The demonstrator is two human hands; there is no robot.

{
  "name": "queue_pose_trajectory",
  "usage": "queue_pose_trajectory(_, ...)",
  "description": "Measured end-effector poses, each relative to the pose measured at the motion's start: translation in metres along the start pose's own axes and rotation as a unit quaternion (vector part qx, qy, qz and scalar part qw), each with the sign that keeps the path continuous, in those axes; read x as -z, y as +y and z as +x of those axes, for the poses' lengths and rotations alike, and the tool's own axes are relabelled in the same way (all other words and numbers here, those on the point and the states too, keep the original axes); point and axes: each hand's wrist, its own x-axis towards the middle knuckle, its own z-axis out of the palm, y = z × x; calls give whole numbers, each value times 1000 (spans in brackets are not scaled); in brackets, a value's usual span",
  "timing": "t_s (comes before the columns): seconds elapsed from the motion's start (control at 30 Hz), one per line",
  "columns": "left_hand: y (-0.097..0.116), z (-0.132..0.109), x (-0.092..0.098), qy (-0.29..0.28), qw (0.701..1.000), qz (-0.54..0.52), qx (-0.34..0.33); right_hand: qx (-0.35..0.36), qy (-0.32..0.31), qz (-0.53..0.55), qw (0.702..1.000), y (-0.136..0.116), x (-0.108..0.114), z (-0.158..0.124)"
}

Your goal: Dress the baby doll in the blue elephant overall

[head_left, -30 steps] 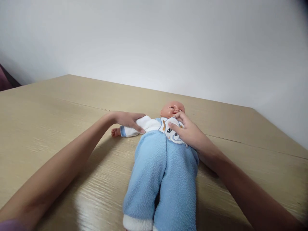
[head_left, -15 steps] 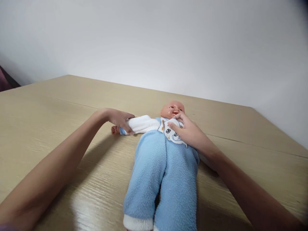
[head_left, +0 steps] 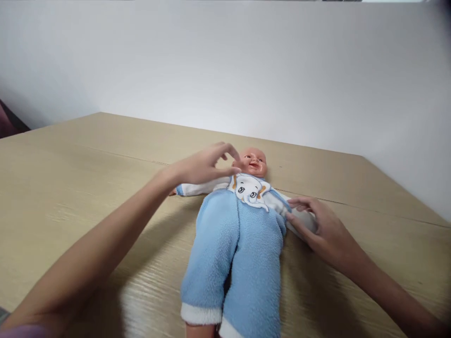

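A baby doll (head_left: 239,225) lies on its back on the wooden table, its head away from me and its legs toward me. It wears a fuzzy light blue and white outfit with an elephant face (head_left: 248,190) on the chest. My left hand (head_left: 207,164) hovers by the doll's head and shoulder, fingers curved and apart, holding nothing. Beside the doll's body, my right hand (head_left: 317,225) is at the white sleeve (head_left: 306,219) on the right, thumb and fingers apart around it. Whether those fingers press on the cloth I cannot tell.
The pale wooden table (head_left: 88,155) reaches back to a plain white wall (head_left: 211,61). A thin seam runs across the tabletop. Something dark and purplish (head_left: 9,122) shows at the far left edge.
My left hand has left the sleeve on the left and moved right, toward the doll's head. My right hand has moved from the chest down and right to the other sleeve, uncovering the elephant face.
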Motion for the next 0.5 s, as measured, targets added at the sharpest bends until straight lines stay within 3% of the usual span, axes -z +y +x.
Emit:
queue_pose_trajectory(0.1, 27, 25, -45, -36, 992, 45, -111, 40, 25, -50, 998, 27, 8, -27)
queue_pose_trajectory(0.23, 42, 59, -91, -87, 974, 167, -124, 4, 7, -43, 999, 51, 13, -53)
queue_pose_trajectory(0.33, 41, 71, -109, -92, 971, 188, -114, -49, 11, 11, 999, 55, 17, -62)
queue_pose_trajectory(0.5, 30, 67, -121, -28, 982, 97, -161, -129, 57, 170, 975, 52, 21, -56)
